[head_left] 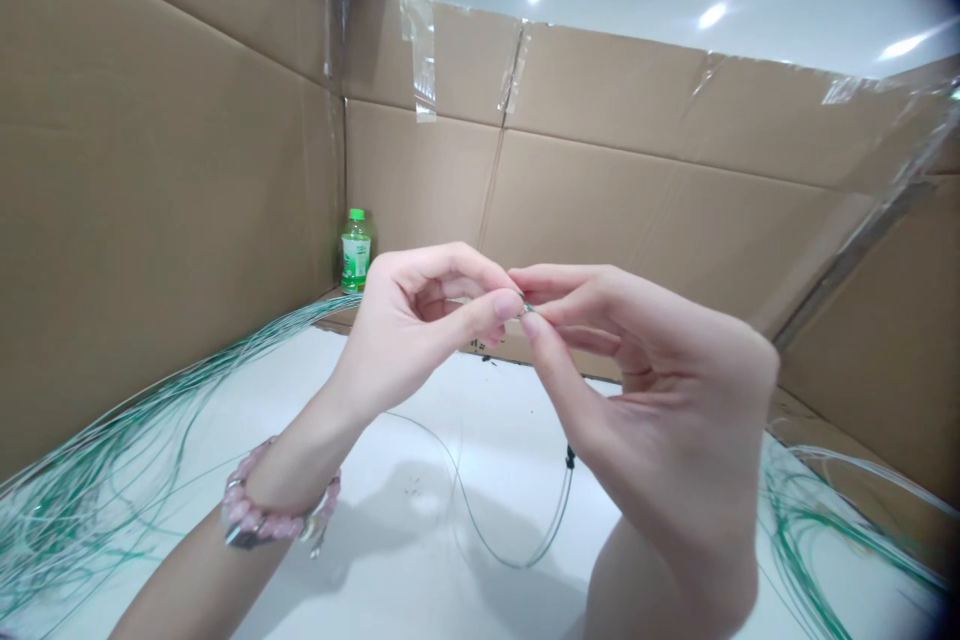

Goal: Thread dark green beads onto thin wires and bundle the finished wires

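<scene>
In the middle of the head view, my left hand [409, 335] pinches a tiny stretch of thin green wire [528, 306] between thumb and forefinger. Meeting it from the other side, my right hand [667, 380] has its thumb and forefinger closed on the same small spot. The fingertips cover most of what they hold. Below the hands hangs a loop of thin dark wire [517, 566], running from behind my left wrist up to a small black piece [570, 460] beside my right hand. Whether that loop joins the pinched wire is hidden.
A large bundle of green and white wires [82, 490] lies along the left, with more green wires [806, 530] at the right. Cardboard walls [600, 160] surround the white tabletop [420, 520]. A green bottle [356, 252] stands in the back left corner.
</scene>
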`<control>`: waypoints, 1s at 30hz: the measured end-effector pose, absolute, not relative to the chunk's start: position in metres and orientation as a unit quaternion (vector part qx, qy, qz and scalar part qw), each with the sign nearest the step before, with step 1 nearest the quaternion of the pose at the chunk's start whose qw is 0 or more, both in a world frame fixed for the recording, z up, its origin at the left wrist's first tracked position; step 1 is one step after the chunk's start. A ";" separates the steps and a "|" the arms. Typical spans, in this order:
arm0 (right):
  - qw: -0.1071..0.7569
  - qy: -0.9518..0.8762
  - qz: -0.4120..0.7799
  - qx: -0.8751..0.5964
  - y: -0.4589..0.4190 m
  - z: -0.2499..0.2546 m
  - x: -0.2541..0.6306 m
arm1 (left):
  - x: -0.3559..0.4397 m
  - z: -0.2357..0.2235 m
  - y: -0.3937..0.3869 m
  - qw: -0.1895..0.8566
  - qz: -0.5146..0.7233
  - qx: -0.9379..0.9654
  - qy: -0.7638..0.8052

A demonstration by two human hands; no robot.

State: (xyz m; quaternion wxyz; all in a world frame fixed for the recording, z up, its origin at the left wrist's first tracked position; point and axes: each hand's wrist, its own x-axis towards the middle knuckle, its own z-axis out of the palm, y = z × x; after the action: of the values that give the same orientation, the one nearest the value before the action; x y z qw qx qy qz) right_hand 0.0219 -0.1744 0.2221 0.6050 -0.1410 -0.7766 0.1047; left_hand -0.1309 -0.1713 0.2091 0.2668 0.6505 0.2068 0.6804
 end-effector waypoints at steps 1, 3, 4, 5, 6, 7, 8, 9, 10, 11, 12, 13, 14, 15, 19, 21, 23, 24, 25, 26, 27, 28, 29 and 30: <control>0.605 -0.777 0.103 -0.141 -0.174 0.222 0.022 | -0.132 0.210 -0.171 0.266 0.679 0.651 0.211; 0.609 -0.775 0.100 -0.136 -0.173 0.222 0.023 | -0.133 0.210 -0.171 0.269 0.679 0.651 0.209; 0.608 -0.776 0.100 -0.136 -0.173 0.222 0.024 | -0.134 0.210 -0.171 0.273 0.676 0.652 0.207; 0.606 -0.777 0.098 -0.139 -0.173 0.222 0.024 | -0.134 0.210 -0.171 0.279 0.672 0.655 0.205; 0.603 -0.779 0.096 -0.141 -0.173 0.222 0.025 | -0.134 0.210 -0.171 0.285 0.667 0.658 0.204; 0.602 -0.780 0.093 -0.143 -0.173 0.222 0.024 | -0.134 0.210 -0.172 0.291 0.662 0.661 0.203; 0.602 -0.780 0.091 -0.144 -0.174 0.222 0.023 | -0.134 0.210 -0.172 0.296 0.659 0.661 0.200; 0.607 -0.777 0.089 -0.142 -0.174 0.222 0.022 | -0.133 0.209 -0.172 0.299 0.662 0.659 0.196; 0.616 -0.770 0.088 -0.138 -0.174 0.221 0.020 | -0.132 0.209 -0.173 0.299 0.670 0.652 0.191; 0.627 -0.762 0.090 -0.133 -0.175 0.221 0.018 | -0.130 0.208 -0.173 0.296 0.683 0.642 0.185; 0.637 -0.754 0.091 -0.130 -0.175 0.221 0.016 | -0.128 0.207 -0.173 0.292 0.697 0.630 0.180; 0.646 -0.747 0.091 -0.129 -0.175 0.221 0.015 | -0.126 0.207 -0.173 0.286 0.710 0.619 0.176; 0.653 -0.742 0.089 -0.127 -0.175 0.221 0.013 | -0.124 0.206 -0.173 0.281 0.720 0.611 0.172; 0.656 -0.739 0.087 -0.127 -0.175 0.222 0.012 | -0.123 0.206 -0.173 0.278 0.725 0.607 0.171; 0.644 -0.749 0.079 -0.133 -0.174 0.224 0.013 | -0.122 0.208 -0.173 0.274 0.722 0.608 0.185; 0.637 -0.756 0.068 -0.138 -0.174 0.224 0.014 | -0.124 0.210 -0.173 0.265 0.720 0.610 0.197; 0.634 -0.757 0.054 -0.148 -0.176 0.224 0.015 | -0.127 0.211 -0.174 0.259 0.711 0.620 0.207; 0.633 -0.757 0.049 -0.154 -0.176 0.224 0.015 | -0.128 0.212 -0.174 0.261 0.703 0.628 0.208; 0.634 -0.756 0.046 -0.156 -0.177 0.224 0.015 | -0.129 0.211 -0.173 0.267 0.696 0.634 0.207; 0.635 -0.755 0.047 -0.155 -0.177 0.224 0.014 | -0.129 0.211 -0.173 0.276 0.690 0.637 0.203; 0.636 -0.755 0.052 -0.151 -0.177 0.224 0.014 | -0.129 0.210 -0.172 0.286 0.689 0.637 0.197; 0.639 -0.754 0.060 -0.144 -0.177 0.224 0.013 | -0.129 0.209 -0.171 0.293 0.692 0.634 0.185; 0.642 -0.751 0.065 -0.137 -0.176 0.224 0.012 | -0.128 0.209 -0.170 0.302 0.694 0.630 0.175; 0.646 -0.749 0.070 -0.129 -0.174 0.224 0.011 | -0.126 0.208 -0.169 0.311 0.698 0.625 0.163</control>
State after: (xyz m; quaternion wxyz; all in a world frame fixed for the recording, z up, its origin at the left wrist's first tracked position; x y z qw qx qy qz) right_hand 0.0108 -0.1745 0.2241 0.6464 -0.1294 -0.7487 0.0699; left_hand -0.1262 -0.1692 0.2085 0.3112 0.6245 0.1629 0.6976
